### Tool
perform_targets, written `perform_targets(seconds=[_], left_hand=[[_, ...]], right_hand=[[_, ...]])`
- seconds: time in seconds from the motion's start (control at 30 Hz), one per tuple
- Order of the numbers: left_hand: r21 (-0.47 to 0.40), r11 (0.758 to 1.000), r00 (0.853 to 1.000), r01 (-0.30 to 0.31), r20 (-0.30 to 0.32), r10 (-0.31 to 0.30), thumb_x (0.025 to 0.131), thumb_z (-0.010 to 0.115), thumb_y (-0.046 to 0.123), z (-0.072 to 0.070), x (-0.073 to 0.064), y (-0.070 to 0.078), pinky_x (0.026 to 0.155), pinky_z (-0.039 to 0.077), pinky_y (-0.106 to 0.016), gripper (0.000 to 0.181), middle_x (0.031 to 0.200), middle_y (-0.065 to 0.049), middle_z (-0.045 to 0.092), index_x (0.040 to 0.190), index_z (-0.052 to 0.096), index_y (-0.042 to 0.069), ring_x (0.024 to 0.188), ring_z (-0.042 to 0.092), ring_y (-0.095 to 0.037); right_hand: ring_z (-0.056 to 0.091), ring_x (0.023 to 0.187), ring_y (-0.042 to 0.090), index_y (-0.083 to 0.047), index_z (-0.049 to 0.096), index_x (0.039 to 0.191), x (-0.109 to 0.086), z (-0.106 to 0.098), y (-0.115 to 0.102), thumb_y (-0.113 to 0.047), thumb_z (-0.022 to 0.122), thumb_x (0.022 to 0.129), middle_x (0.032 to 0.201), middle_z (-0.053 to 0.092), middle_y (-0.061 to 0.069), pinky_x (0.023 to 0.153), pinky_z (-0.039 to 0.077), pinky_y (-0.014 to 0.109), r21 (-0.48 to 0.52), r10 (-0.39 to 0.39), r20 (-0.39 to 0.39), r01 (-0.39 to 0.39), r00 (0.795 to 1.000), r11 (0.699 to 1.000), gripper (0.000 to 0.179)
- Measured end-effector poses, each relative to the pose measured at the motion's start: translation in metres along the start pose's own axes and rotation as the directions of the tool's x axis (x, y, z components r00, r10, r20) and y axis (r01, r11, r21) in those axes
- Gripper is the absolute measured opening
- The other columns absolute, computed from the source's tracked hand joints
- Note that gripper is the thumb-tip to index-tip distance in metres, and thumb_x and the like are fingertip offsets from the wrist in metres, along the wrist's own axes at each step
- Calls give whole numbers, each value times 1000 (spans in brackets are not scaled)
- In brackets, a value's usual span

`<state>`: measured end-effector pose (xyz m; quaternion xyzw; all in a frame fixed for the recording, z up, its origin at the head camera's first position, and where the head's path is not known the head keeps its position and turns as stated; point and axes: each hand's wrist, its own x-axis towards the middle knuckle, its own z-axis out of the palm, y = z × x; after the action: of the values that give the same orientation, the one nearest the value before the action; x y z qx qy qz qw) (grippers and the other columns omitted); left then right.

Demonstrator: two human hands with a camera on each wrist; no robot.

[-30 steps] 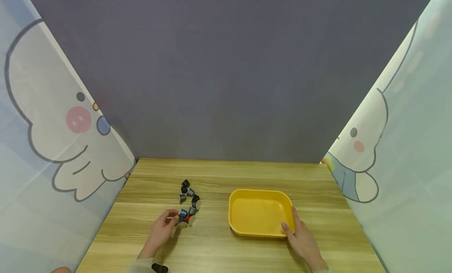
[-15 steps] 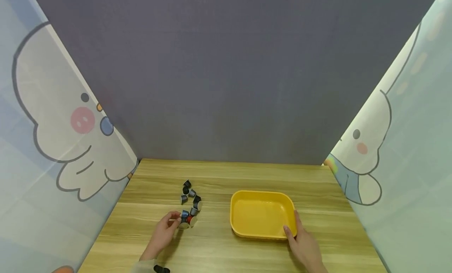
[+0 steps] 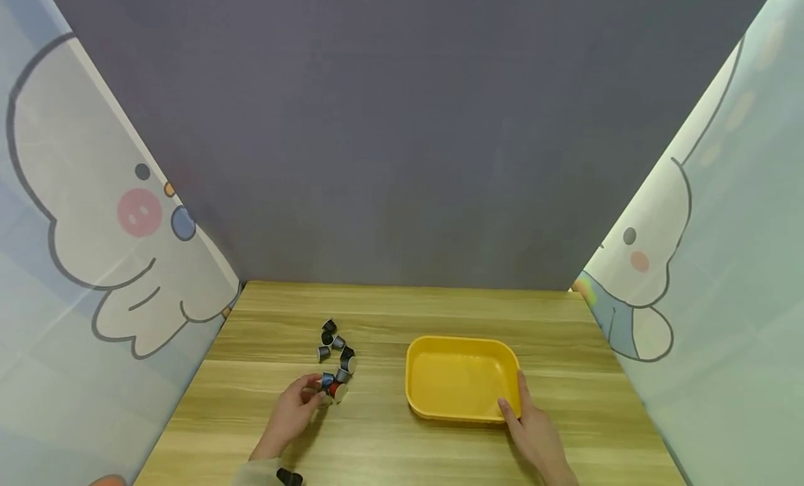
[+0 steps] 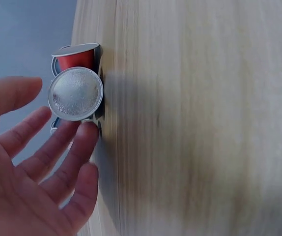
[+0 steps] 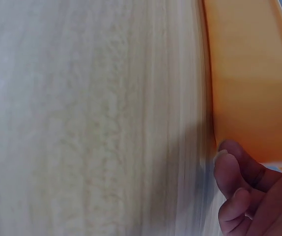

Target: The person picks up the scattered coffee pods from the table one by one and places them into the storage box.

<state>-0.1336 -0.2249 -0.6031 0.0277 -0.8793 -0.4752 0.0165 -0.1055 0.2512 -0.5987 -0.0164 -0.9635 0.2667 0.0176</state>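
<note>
In the head view, my left hand (image 3: 292,414) is at the near end of a cluster of small coffee capsules. The left wrist view has its thumb and fingers (image 4: 65,172) spread around a capsule with a silver foil lid (image 4: 75,93); a gap shows between thumb and lid, while fingertips are right at its lower edge. Behind it lies a red capsule (image 4: 77,58). A blue capsule (image 3: 327,380) sits beside the fingers. On the right, my right hand (image 3: 537,437) grips the near right corner of a yellow tray (image 3: 411,395), thumb over the rim and fingers outside.
Several dark and grey capsules (image 3: 339,342) form a curved line toward the back of the wooden table (image 3: 377,444). A grey panel (image 3: 402,158) stands behind, with cartoon-printed sheets (image 3: 75,276) at both sides.
My left hand has moved slightly right, its fingers coming around the near capsule. The right hand stays at the tray's corner. The head view shifts a little.
</note>
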Motion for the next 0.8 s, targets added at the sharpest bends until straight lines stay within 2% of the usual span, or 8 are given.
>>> perform_targets(seconds=[0.13, 0.27, 0.47, 0.8], left_hand=[[37, 998, 999, 42, -8, -42, 89, 74, 8, 1, -2, 1, 65, 51, -29, 28, 103, -7, 68, 116, 68, 5, 82, 63, -15], [64, 996, 998, 56, -11, -55, 85, 80, 15, 1, -4, 1, 62, 49, -29, 28, 102, -5, 70, 110, 70, 7, 80, 62, -14], [65, 997, 999, 50, -7, -50, 82, 83, 15, 3, -3, -1, 61, 48, -27, 29, 101, -4, 69, 106, 70, 7, 77, 61, -12], [73, 996, 999, 50, -19, -48, 82, 84, 16, 3, -3, -1, 57, 46, -27, 29, 93, -4, 70, 106, 71, 5, 72, 59, -12]], right_hand=[[61, 62, 22, -1, 11, 159, -2, 0, -1, -48, 44, 105, 76, 67, 14, 61, 52, 48, 14, 12, 14, -12, 1000, 1000, 79], [64, 64, 25, 0, 10, 159, -3, 1, -2, -48, 45, 105, 79, 68, 16, 62, 52, 50, 6, 10, 5, -10, 1000, 1000, 80], [67, 72, 34, 0, 6, 158, -4, 3, -2, -47, 47, 104, 90, 70, 25, 66, 52, 54, 2, -2, 1, 2, 1000, 1000, 83], [68, 82, 37, -2, 6, 159, -1, 4, 0, -54, 55, 99, 104, 67, 31, 74, 53, 55, 60, 19, 14, -20, 1000, 998, 93]])
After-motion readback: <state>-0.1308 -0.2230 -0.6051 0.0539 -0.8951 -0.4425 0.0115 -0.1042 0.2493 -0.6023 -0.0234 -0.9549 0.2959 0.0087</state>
